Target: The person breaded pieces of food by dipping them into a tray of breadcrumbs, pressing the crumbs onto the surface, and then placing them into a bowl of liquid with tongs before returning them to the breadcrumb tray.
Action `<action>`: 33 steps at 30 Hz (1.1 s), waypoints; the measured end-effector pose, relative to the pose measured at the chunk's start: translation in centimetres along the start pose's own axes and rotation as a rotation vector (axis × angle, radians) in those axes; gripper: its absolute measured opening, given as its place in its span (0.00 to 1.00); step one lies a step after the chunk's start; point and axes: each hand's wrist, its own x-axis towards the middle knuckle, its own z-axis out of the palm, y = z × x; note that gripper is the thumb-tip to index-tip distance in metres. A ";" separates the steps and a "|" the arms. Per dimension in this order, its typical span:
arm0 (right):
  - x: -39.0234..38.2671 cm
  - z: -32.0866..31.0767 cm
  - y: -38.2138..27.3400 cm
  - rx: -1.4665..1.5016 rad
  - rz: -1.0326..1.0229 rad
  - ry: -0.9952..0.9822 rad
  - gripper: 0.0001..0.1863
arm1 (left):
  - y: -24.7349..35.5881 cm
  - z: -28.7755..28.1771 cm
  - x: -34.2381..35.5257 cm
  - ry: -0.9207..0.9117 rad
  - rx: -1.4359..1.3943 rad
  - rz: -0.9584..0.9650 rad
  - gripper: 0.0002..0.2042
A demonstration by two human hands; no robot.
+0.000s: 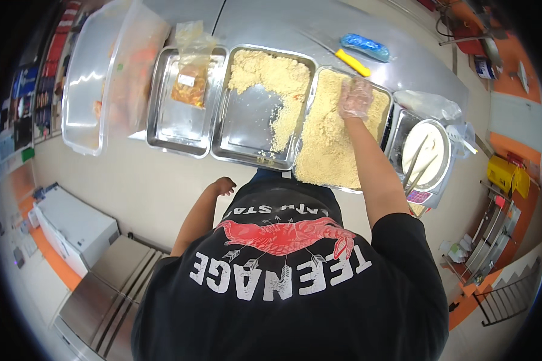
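Note:
My right hand [356, 98], in a clear plastic glove, presses down on the pale breadcrumbs [328, 144] at the far right of a metal tray [386, 108]. Its fingers look spread, their tips partly lost in the crumbs. Anything under the palm is hidden. To the left, a second metal tray [241, 135] holds crumb-coated pieces [271, 67] along its far side and loose crumbs. My left hand [224, 186] is bare and hangs beside my body, near that tray's front edge. Its fingers are loosely apart and it holds nothing.
A third tray [174, 129] holds a plastic bag with orange contents [188, 87]. Left of it stands a large clear tub [81, 102]. Beyond the crumbs lie a yellow-handled knife [352, 62] and a blue packet [365, 46]. A bowl of white batter [426, 150] with tongs [413, 165] stands at right.

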 end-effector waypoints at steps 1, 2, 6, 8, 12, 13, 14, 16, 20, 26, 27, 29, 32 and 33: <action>0.1 -0.3 -0.4 -0.023 -0.006 -0.011 0.24 | 0.7 0.0 0.2 -0.001 0.006 -0.012 0.17; 0.1 -1.0 -0.4 0.034 0.004 -0.013 0.26 | 1.4 -0.2 0.5 0.005 0.007 0.004 0.17; -2.1 -5.8 0.3 0.029 0.189 -0.191 0.28 | 4.0 -0.9 0.5 0.062 -0.080 0.122 0.17; -4.1 -9.5 0.3 -0.016 0.320 -0.358 0.30 | 4.3 -0.4 0.8 0.055 -0.061 0.125 0.17; -8.0 -14.4 -0.4 -0.256 0.342 -0.875 0.27 | 3.4 0.7 1.9 -0.014 0.042 0.107 0.18; -9.8 -13.4 0.9 -0.276 0.308 -0.964 0.28 | 2.9 0.7 2.4 -0.050 0.109 0.099 0.18; -12.5 -10.9 3.0 -0.294 0.272 -1.053 0.29 | 2.3 0.7 3.1 -0.084 0.177 0.090 0.18; -14.1 -10.5 3.0 -0.309 0.313 -1.086 0.32 | 1.5 0.6 3.6 -0.114 0.227 0.028 0.17; -15.2 -10.3 -0.8 -0.229 0.539 -0.888 0.34 | -0.1 -1.4 4.1 -0.112 0.241 -0.009 0.16; -17.0 -8.0 0.8 -0.003 0.651 -0.435 0.27 | 1.8 -4.7 3.1 -0.052 0.243 -0.015 0.16; -17.3 -7.7 1.4 0.043 0.639 -0.354 0.26 | 2.1 -5.1 3.0 -0.049 0.248 -0.004 0.16; -16.9 -7.0 3.9 0.148 0.694 -0.450 0.26 | 2.9 -5.5 2.9 -0.037 0.262 0.039 0.16; -14.6 -9.0 4.4 0.180 0.763 -0.616 0.25 | 3.3 -5.2 3.1 -0.031 0.246 0.053 0.15; -13.8 -9.9 4.2 0.168 0.781 -0.675 0.25 | 3.2 -5.1 3.2 -0.031 0.232 0.051 0.15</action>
